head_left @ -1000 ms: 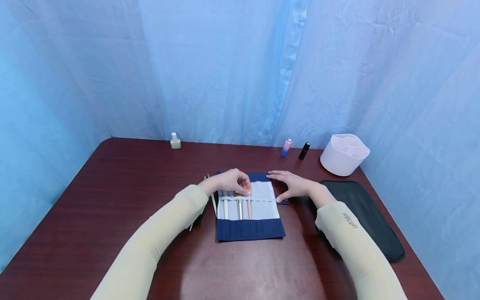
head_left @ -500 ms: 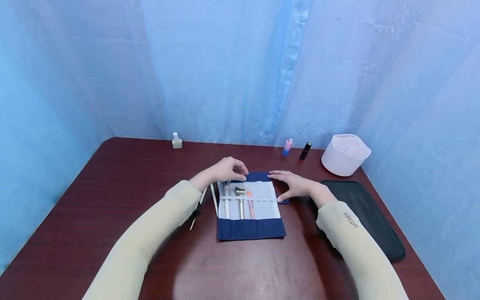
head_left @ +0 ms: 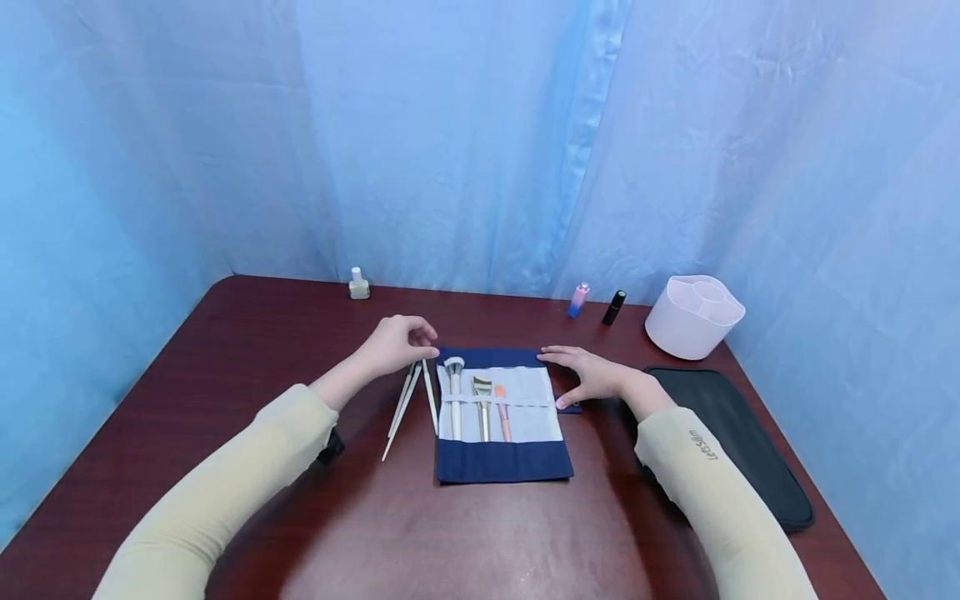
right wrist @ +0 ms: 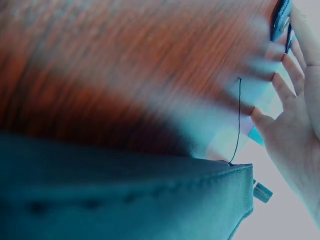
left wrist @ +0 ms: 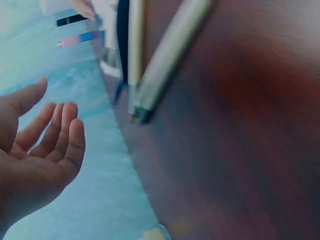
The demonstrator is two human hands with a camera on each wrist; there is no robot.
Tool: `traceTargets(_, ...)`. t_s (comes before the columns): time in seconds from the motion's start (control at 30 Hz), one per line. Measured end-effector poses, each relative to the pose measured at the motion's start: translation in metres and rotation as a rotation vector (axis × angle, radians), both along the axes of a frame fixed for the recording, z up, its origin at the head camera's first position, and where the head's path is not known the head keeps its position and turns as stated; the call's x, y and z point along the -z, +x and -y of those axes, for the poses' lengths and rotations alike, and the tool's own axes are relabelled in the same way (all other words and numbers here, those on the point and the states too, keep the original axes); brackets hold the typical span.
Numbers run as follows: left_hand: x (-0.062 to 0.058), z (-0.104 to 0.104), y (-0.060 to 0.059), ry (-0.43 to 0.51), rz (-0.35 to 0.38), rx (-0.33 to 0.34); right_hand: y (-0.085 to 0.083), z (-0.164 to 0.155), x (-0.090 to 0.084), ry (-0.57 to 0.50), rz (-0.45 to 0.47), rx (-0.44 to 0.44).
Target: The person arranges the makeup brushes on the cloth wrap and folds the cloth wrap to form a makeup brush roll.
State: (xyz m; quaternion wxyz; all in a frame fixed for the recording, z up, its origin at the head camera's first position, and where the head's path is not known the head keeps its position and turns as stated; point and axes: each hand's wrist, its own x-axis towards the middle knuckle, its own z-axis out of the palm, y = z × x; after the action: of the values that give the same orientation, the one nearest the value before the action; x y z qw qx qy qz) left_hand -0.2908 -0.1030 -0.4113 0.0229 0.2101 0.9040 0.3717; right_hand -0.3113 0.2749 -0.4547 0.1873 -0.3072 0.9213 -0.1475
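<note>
Sticks (head_left: 402,412), slim, smooth and cream-white, probably makeup-brush handles, lie on the dark red wooden table (head_left: 480,533) just left of the navy-and-white fabric roll (head_left: 502,462). They should prove light, stiff and apt to roll; a thumb-and-finger pinch mid-shaft looks surest, sparing any soft tips. The left hand (head_left: 395,345) hovers at their far ends, loosely curved, holding nothing; the right hand (head_left: 588,372), fingers spread, rests at the roll's right edge.
</note>
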Motion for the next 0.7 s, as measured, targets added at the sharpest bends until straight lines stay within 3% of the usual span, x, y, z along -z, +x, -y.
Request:
traceTargets(0.13,0.013,0.015,0.008,0.041,-0.025,-0.098,-0.002,0.000,0.001,0.004,-0.004,-0.002)
traceTargets(0.23,0.025,0.024,0.012,0.051,-0.043,-0.126,-0.002,-0.001,0.002,0.002,-0.001,-0.001)
traceTargets(0.47,0.048,0.036,0.014,-0.002,-0.021,-0.060,-0.001,-0.001,0.002,0.007,0.005,0.010)
traceTargets(0.7,0.057,0.040,0.014,-0.028,-0.007,-0.034,-0.001,0.001,0.001,0.001,0.006,0.006)
